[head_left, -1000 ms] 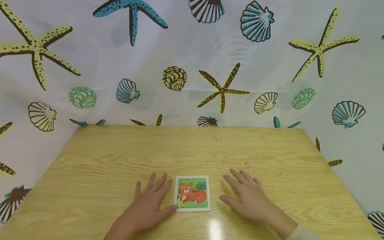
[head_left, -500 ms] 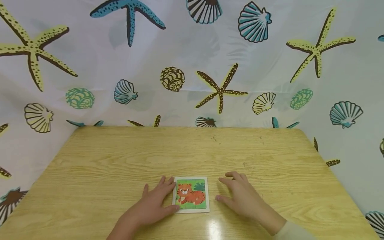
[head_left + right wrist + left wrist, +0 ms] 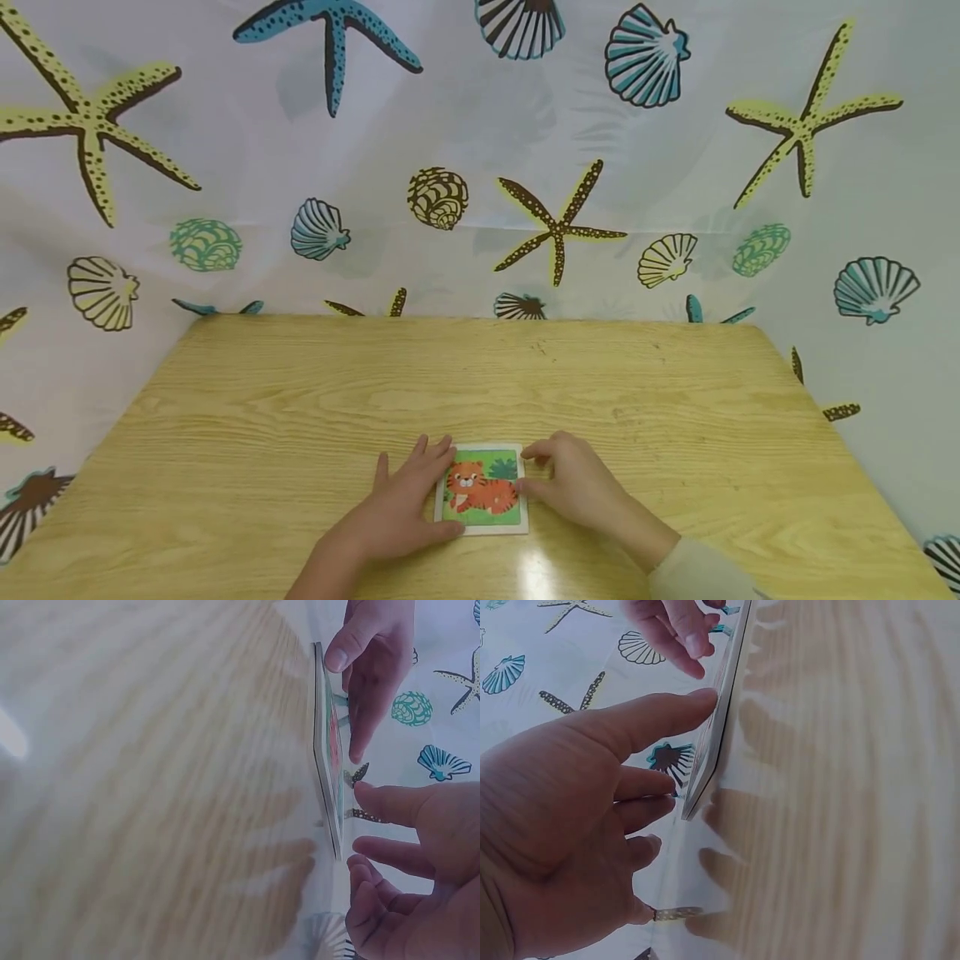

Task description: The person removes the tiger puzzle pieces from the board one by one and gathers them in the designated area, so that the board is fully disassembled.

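Note:
A small square tiger puzzle board [image 3: 483, 492] with a white border lies flat on the table near its front. My left hand [image 3: 397, 512] is at the board's left side, thumb and fingertips over the border, fingers spread and fairly straight. On the other side, my right hand [image 3: 573, 483] has thumb and forefinger at the right border, held apart from each other. The right wrist view shows the remaining fingers of the right hand [image 3: 420, 870] bent loosely beside the board's edge [image 3: 330, 765]. Seen from the left wrist, the left thumb [image 3: 675, 716] reaches the board's near corner area.
The wooden table [image 3: 300, 392] stretches out behind and to both sides of the board. A white cloth [image 3: 360, 150] printed with starfish and shells hangs around its back and sides. Light glares off the tabletop [image 3: 538, 575] in front of the board.
Both hands have moved inward to the board: the left from beside it onto its left border, the right leftward to its right border, its fingers bending more. The board stays in about the same place.

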The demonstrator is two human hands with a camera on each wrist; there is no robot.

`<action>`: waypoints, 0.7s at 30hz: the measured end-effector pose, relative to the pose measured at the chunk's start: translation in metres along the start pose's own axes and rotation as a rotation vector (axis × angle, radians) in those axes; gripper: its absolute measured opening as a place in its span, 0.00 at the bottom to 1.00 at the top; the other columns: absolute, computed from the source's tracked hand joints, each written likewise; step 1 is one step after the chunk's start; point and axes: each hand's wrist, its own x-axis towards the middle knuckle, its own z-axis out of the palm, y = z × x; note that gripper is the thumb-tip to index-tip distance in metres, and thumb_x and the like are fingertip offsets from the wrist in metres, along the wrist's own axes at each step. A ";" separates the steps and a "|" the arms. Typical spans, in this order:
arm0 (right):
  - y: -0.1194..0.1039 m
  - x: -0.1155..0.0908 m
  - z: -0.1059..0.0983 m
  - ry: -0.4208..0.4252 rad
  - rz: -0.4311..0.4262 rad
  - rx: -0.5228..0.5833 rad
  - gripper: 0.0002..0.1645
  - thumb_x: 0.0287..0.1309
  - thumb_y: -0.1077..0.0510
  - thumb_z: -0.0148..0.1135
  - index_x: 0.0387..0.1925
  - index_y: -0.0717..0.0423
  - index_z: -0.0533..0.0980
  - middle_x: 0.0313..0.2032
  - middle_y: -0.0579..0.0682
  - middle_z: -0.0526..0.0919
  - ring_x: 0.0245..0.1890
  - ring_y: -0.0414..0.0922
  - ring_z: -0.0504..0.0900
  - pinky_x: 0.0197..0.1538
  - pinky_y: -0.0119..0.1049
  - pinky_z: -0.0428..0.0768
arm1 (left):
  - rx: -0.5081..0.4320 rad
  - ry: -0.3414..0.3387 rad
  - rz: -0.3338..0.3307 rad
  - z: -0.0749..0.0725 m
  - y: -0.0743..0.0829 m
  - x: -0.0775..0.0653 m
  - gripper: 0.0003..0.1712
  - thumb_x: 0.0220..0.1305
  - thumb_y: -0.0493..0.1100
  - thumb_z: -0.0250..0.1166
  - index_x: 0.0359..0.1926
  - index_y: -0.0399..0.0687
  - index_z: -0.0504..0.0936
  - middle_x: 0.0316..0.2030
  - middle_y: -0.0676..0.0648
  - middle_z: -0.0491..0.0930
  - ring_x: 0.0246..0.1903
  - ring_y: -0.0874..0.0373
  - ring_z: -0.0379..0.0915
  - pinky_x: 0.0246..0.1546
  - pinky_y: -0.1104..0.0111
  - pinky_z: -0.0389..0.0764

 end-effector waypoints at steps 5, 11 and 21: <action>-0.005 0.007 0.006 -0.027 0.007 0.015 0.23 0.58 0.54 0.78 0.49 0.67 0.85 0.36 0.52 0.83 0.34 0.42 0.76 0.37 0.35 0.77 | 0.004 -0.021 0.000 0.003 -0.001 0.001 0.56 0.56 0.54 0.80 0.77 0.37 0.64 0.81 0.43 0.54 0.81 0.38 0.34 0.69 0.29 0.21; -0.007 0.009 0.010 -0.055 0.055 0.007 0.27 0.56 0.54 0.80 0.51 0.67 0.83 0.35 0.50 0.81 0.34 0.42 0.75 0.38 0.36 0.77 | 0.033 -0.050 0.011 0.005 -0.002 0.001 0.53 0.58 0.57 0.78 0.75 0.36 0.68 0.80 0.42 0.56 0.81 0.38 0.38 0.69 0.27 0.23; -0.006 0.013 0.011 -0.039 0.050 -0.053 0.29 0.54 0.54 0.81 0.53 0.68 0.84 0.33 0.49 0.79 0.31 0.41 0.73 0.34 0.34 0.75 | 0.042 -0.074 0.008 0.002 -0.002 0.002 0.52 0.59 0.57 0.78 0.76 0.35 0.66 0.80 0.44 0.55 0.81 0.42 0.44 0.73 0.31 0.28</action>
